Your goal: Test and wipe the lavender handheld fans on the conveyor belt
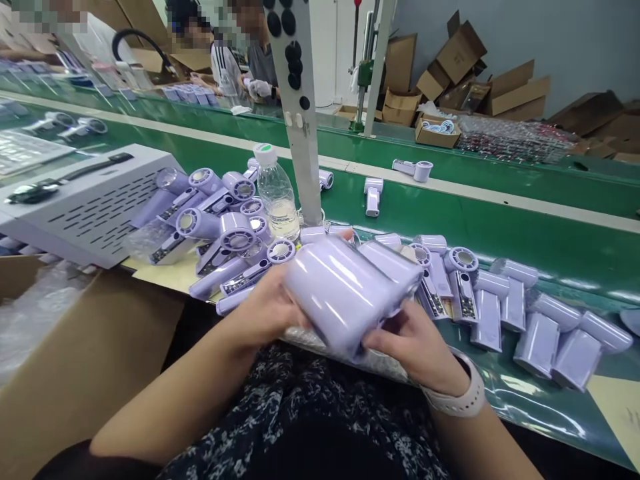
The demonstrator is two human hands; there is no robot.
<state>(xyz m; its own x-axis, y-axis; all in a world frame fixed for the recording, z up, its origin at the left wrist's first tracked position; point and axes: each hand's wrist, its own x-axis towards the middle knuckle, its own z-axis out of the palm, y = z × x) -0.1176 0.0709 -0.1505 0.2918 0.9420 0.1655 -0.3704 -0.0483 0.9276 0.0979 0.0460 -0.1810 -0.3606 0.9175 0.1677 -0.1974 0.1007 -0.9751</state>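
Note:
Close to the camera, a glossy lavender hair-dryer-like housing (340, 287) is held up between my two hands, a little blurred. My left hand (275, 300) is closed round its left side, some fingers hidden behind it. At its lower right end, my right hand (415, 343) grips with thumb and fingers, and a white watch band circles that wrist. Behind and to the left lies a heap of similar lavender units (220, 230), several showing round grilles and open handles with circuit boards. More lavender units (490, 300) stand in a row on the right.
A clear plastic bottle (276, 193) stands beside a metal post (300, 113). At left are a grey vented machine (110, 200) and an open cardboard box (85, 347). Lavender units lie on the green conveyor (465, 210). Co-workers (255, 53) are across the line.

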